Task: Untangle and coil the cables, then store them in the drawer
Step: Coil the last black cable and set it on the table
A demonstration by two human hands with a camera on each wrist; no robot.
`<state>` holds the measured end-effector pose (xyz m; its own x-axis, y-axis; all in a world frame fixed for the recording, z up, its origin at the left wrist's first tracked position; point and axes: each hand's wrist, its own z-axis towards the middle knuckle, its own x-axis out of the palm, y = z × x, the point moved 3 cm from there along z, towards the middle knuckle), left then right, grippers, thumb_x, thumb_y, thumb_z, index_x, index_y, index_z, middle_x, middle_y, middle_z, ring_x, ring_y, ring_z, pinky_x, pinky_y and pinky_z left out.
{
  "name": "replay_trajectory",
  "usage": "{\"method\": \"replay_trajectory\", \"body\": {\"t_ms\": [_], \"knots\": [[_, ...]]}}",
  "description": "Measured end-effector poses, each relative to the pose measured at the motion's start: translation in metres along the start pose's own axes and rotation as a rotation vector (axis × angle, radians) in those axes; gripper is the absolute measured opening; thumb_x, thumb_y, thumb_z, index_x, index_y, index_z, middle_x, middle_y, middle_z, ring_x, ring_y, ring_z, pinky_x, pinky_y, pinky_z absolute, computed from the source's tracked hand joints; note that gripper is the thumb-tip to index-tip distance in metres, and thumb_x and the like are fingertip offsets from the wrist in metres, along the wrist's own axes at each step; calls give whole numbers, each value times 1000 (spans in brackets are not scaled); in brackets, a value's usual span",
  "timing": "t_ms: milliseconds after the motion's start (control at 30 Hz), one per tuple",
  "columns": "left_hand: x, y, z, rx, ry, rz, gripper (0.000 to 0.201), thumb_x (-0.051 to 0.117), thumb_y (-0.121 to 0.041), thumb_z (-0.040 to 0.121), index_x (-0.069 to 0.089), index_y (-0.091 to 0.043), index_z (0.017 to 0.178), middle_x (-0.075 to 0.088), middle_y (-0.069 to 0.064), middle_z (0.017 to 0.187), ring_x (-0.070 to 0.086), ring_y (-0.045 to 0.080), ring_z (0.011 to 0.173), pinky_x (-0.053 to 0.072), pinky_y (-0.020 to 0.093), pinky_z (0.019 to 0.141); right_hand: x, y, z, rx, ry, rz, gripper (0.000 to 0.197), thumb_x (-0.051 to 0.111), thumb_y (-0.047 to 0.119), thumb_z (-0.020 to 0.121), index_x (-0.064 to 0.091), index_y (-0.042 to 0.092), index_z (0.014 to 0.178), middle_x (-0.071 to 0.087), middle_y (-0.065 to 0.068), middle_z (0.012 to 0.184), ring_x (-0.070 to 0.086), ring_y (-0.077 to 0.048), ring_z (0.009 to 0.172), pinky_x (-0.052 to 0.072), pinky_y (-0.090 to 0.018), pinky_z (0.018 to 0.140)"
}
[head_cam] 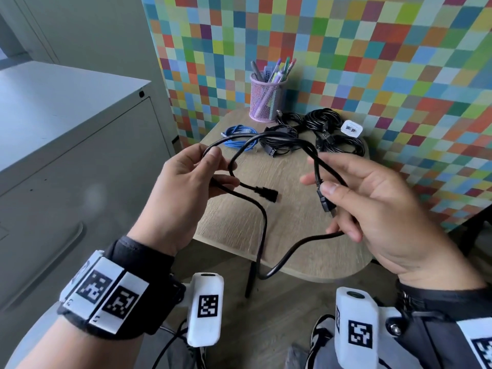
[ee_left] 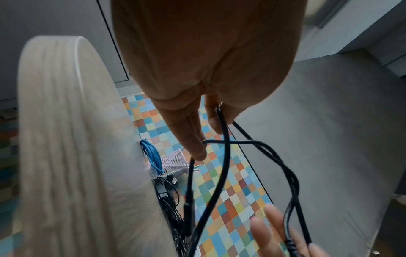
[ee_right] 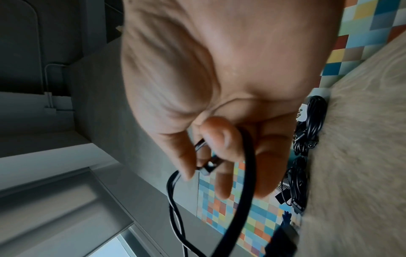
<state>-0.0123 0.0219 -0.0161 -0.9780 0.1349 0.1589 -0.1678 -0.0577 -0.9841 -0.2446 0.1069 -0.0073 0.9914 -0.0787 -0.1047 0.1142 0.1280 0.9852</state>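
Observation:
I hold one black cable (head_cam: 262,230) in the air above the small wooden table (head_cam: 290,251). My left hand (head_cam: 191,177) pinches it near one end, whose black plug (head_cam: 267,194) sticks out to the right. My right hand (head_cam: 354,193) grips the other end, the connector (head_cam: 326,202) under the thumb; its loops show in the right wrist view as the cable (ee_right: 243,191). A slack loop hangs below the table's front edge. In the left wrist view the cable (ee_left: 222,173) crosses itself below my fingers (ee_left: 193,139).
On the far side of the table lie a blue cable (head_cam: 239,135), several black cable bundles (head_cam: 323,131), a white charger (head_cam: 352,128) and a pink mesh pen cup (head_cam: 266,98). A grey drawer cabinet (head_cam: 66,145) stands left. A checkered wall is behind.

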Motion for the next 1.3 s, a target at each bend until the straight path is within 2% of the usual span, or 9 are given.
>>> {"method": "replay_trajectory", "body": {"t_ms": [333,433,567,700,867,1000,1100,1200,1300], "knots": [[2,-16,-6,106,86,-231,21,57,-21,94,59,-13,114,50,-1,58,46,9,46,41,20,44,5,-6,1,47,57,94,30,54,19,101,73,27,123,65,-5,79,43,-18,41,53,-36,55],[4,-19,-9,190,139,-187,18,51,-27,102,65,-16,104,31,-6,52,29,8,44,33,23,45,5,-12,3,72,5,48,30,49,14,108,73,27,120,64,-5,76,40,-16,38,47,-39,56],[5,-17,-11,131,201,5,54,52,-66,94,77,-19,86,22,-3,49,22,15,43,29,25,47,2,-12,5,66,-69,37,32,48,11,109,74,27,119,60,-5,76,35,-13,37,43,-43,56],[0,-16,-12,78,351,332,48,79,-65,66,81,-26,95,47,-10,66,38,10,51,34,22,50,0,-10,5,58,-92,31,34,50,10,108,75,29,121,59,-8,77,33,-12,36,38,-52,59],[-1,-9,-10,155,205,658,49,84,-72,59,73,-42,96,55,-11,101,54,5,62,45,22,65,10,-10,2,60,19,-15,35,52,10,107,73,29,127,60,-6,74,32,-10,37,45,-32,45],[-2,-9,-7,278,-26,718,52,81,-65,61,53,-25,75,57,-2,96,63,5,71,42,9,62,17,-7,1,69,68,-82,34,55,10,105,72,30,126,59,-8,74,39,-4,38,46,-26,44],[-6,-10,-5,342,-131,669,46,78,-63,68,55,-26,81,57,-4,99,66,7,80,49,18,67,21,-6,-2,86,137,-108,34,56,11,105,72,33,125,59,-9,73,43,-3,37,46,-28,44],[-5,-11,-7,405,-95,640,29,79,-56,75,67,-31,84,64,-9,94,66,11,89,55,33,79,21,-10,-1,101,153,-132,32,58,15,104,71,35,126,61,-12,78,48,-2,40,47,-32,46],[-3,-15,-10,416,24,618,18,81,-43,78,76,-26,81,72,-9,82,67,13,88,51,27,85,15,-14,2,85,51,-124,31,62,15,102,74,35,123,67,-13,85,52,-1,44,49,-37,50]]}}
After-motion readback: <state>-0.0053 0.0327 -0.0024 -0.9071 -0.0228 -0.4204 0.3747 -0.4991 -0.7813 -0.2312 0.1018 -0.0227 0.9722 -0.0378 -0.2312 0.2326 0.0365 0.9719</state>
